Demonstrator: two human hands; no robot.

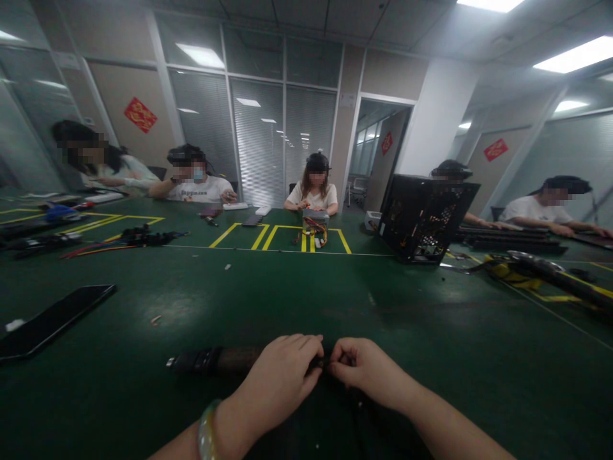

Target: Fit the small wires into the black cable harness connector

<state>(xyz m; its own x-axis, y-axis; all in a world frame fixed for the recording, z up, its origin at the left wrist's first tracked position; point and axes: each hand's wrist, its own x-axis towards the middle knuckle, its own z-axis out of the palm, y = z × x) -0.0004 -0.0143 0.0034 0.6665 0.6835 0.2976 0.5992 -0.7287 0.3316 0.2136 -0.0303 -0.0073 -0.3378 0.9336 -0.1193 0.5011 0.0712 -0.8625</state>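
Observation:
A dark, rod-like object with a blackish end and a small shiny metal tip lies on the green table in front of me; its exact kind is unclear. My left hand, with a bangle on the wrist, curls over its right end. Close beside it, my right hand has thumb and fingers pinched together at a small dark piece that I cannot make out. The fingertips of both hands almost meet there. Something thin and dark runs along the table below the hands, too dim to name.
A flat black panel lies at the left. Bundled cables are farther back. At the right stands a black computer case, with a dark bundle beyond. A power supply with wires sits before a person opposite. Several people sit around the table.

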